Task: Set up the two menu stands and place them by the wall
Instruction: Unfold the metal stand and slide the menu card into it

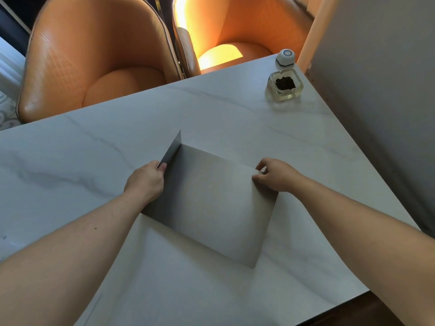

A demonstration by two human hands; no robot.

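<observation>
While the marble table point(211, 109) carries it at mid-width, your grey menu stand point(211, 203) lies folded, its long axis running far-left to near-right. Your left hand point(146, 182) is pinched closed on the upturned far-left flap; your right hand point(274, 176) is pinched on the right corner. The wall point(376, 90) stands to the right, nearer your right hand.

One menu stand point(211, 203) in view: plain grey card sheet, no print visible, lying mostly flat on the white marble table point(211, 109), roughly mid-table, long edges running diagonally. Its left end flap is folded up along a crease, standing approx upright & in shadow; rest of the sheet rests on the tabletop, right end near the table's wall side.
</observation>
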